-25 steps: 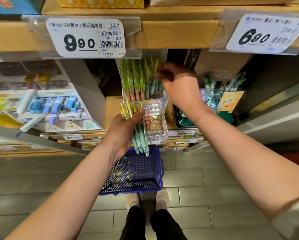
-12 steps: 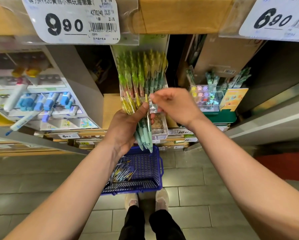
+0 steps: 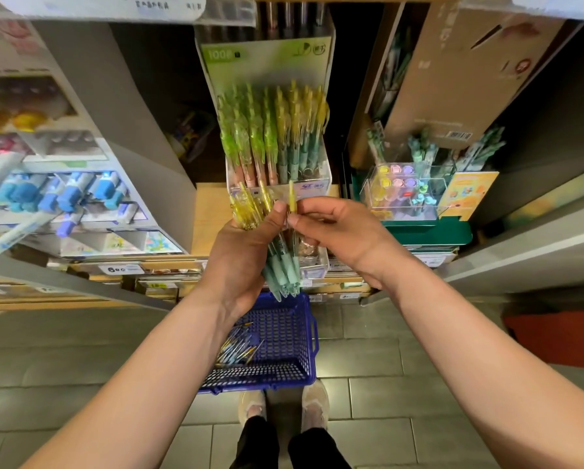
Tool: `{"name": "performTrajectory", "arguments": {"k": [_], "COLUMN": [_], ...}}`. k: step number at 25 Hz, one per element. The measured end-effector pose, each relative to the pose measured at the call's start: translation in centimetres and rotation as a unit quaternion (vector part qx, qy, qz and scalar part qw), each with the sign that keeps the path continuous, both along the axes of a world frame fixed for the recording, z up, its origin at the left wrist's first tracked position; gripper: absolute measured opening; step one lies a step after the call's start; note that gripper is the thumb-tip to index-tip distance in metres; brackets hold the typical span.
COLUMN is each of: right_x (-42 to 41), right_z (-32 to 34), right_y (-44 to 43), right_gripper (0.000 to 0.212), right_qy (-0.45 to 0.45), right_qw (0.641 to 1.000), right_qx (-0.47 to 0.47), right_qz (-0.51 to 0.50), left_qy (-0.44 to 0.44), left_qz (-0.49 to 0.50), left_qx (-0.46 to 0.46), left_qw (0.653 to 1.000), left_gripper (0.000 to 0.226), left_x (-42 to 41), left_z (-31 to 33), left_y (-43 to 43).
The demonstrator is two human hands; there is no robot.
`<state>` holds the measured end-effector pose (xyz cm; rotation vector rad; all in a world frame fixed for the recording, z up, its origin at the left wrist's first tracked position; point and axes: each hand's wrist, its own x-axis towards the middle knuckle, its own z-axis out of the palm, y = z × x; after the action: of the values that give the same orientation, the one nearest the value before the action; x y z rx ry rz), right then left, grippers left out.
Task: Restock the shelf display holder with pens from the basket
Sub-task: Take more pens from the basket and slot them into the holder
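Head view, one moment, catalogued.

Left hand (image 3: 246, 252): clenched around a bundle (image 3: 277, 262) of pens, held upright in front of the shelf, yellow clip ends above the thumb, pale green grip ends pointing down past the heel of the palm toward the basket (image 3: 284, 336).

Right hand (image 3: 338, 228): fingers (image 3: 295, 221) pinched on a single pen (image 3: 291, 198) at the right edge of the bundle; its yellow top stood just above the fingertips, its lower part lay against the bundle. Thumb and forefinger of this hand nearly touched the left thumb.

Holder (image 3: 277, 154): clear, on the shelf directly behind and above both hands; it held upright pens, green-topped on the left, yellow-topped on the right. A green backing card (image 3: 267, 66) rose behind them.

Basket: blue, on the tiled floor (image 3: 81, 367) below the hands, in front of the person's shoes; loose pens (image 3: 238, 346) lay in its left part.

Second clear holder (image 3: 405, 194) stood to the right, well apart from the hands.
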<state>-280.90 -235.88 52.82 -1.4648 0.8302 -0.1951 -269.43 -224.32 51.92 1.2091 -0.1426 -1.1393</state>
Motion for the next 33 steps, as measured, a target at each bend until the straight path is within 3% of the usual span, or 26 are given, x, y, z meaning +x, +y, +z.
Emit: {"name": "performTrajectory", "arguments": {"k": [4, 7, 9, 15, 26, 28, 30, 33], "right_x": [-0.7, -0.5, 0.2, 2.3, 3.4, 3.4, 3.4, 3.3], "right_z": [1.5, 3.4, 4.5, 5.2, 5.7, 5.5, 5.1, 4.5], "right_y": [-1.9, -4.6, -6.0, -6.9, -6.9, -6.7, -6.2, -5.9], "right_gripper": [0.019, 0.009, 0.016, 0.022, 0.025, 0.028, 0.030, 0.027], "right_qy": [-0.062, -0.114, -0.132, -0.172, -0.120, -0.103, -0.053, 0.050], "right_qw": [0.995, 0.977, 0.967, 0.950, 0.932, 0.939, 0.941, 0.903], "right_qx": [-0.018, -0.054, -0.071, -0.195, -0.330, -0.317, -0.329, -0.426], "right_qz": [-0.077, -0.170, -0.208, -0.175, -0.085, -0.079, -0.054, -0.009], "left_qy": [0.013, 0.014, 0.015, 0.000, 0.007, 0.002, 0.005, 0.008], "left_qz": [0.009, 0.010, 0.015, 0.015, -0.001, -0.001, 0.000, 0.003], "left_qx": [0.022, -0.007, -0.014, -0.008, -0.024, -0.023, -0.024, -0.025], "left_qw": [1.000, 1.000, 1.000, 1.000, 1.000, 1.000, 1.000, 1.000], "left_gripper": [0.031, 0.021, 0.016, 0.018, 0.018, 0.013, 0.010, 0.008], "left_x": [0.2, 0.1, -0.1, -0.4, 0.0, 0.0, -0.1, 0.0], "left_z": [-0.4, -0.4, -0.3, -0.1, -0.5, -0.6, -0.6, -0.6], "left_y": [0.3, 0.1, 0.0, -0.6, -0.5, -0.4, -0.3, -0.2]}}
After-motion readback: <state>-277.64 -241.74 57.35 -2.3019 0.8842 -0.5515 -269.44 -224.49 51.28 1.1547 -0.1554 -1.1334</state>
